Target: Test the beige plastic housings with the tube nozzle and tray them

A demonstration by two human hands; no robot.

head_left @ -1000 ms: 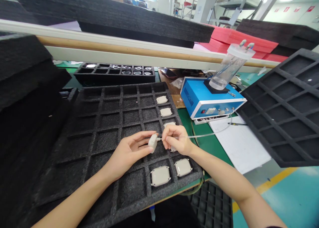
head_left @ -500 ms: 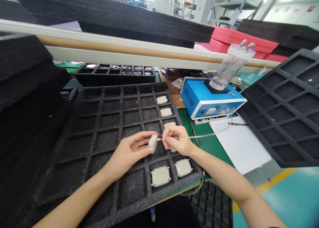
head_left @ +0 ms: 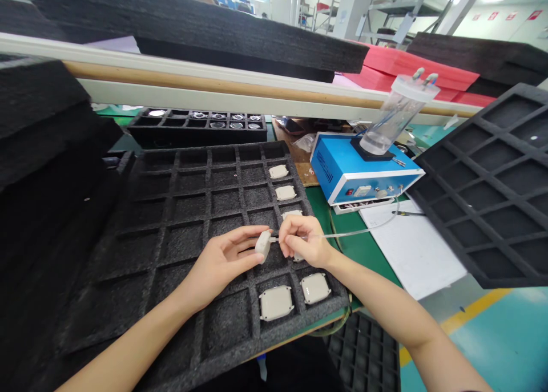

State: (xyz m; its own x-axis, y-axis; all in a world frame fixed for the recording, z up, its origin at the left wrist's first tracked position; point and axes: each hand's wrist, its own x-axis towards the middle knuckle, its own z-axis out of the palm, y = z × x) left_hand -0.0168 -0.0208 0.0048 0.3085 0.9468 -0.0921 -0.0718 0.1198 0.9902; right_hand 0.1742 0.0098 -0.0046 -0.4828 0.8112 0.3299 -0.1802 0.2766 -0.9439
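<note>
My left hand [head_left: 225, 262] pinches a light beige watch case [head_left: 262, 246] by its edges, tilted on its side above the black foam tray [head_left: 201, 300]. In my right hand [head_left: 305, 241] is the end of a clear tube [head_left: 353, 232], its pale tip meeting the side of the case. Whether the tip touches or enters the case I cannot tell. Below my hands, more watch cases lie in tray pockets, among them one at the front [head_left: 276, 303] and another to its right [head_left: 315, 288]. My right hand partly covers two of them.
The tube runs to a blue machine [head_left: 355, 166] topped by a clear cylinder [head_left: 391, 118]. White paper [head_left: 422, 261] and a pen [head_left: 406, 213] lie before it. Stacked foam [head_left: 38, 152] rises at left; a tilted foam tray [head_left: 505, 192] stands at right. A shelf edge [head_left: 214, 89] crosses behind.
</note>
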